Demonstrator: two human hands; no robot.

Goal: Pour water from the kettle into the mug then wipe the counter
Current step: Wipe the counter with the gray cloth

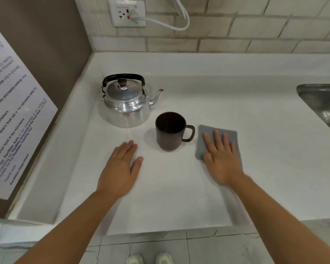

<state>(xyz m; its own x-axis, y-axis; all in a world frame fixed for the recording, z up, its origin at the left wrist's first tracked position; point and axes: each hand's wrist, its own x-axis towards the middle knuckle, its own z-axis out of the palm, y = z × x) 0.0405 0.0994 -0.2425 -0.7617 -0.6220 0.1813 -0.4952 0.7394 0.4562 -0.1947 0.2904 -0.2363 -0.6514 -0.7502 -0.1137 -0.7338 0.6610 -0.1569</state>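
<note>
A shiny metal kettle (127, 103) with a black handle stands upright on the white counter (217, 96), its spout pointing right. In front of it and to the right is a dark brown mug (170, 131), upright, with its handle turned right. Just right of the mug lies a grey cloth (215, 132), flat on the counter. My right hand (222, 159) rests flat on that cloth with fingers spread. Left of the mug, my left hand (121, 168) lies palm down on the bare counter and holds nothing.
A steel sink (322, 103) is set into the counter at the far right. A wall socket (127, 13) with a white cable plugged in sits on the tiled back wall. A printed notice (10, 111) leans along the left wall. The counter's front edge runs below my forearms.
</note>
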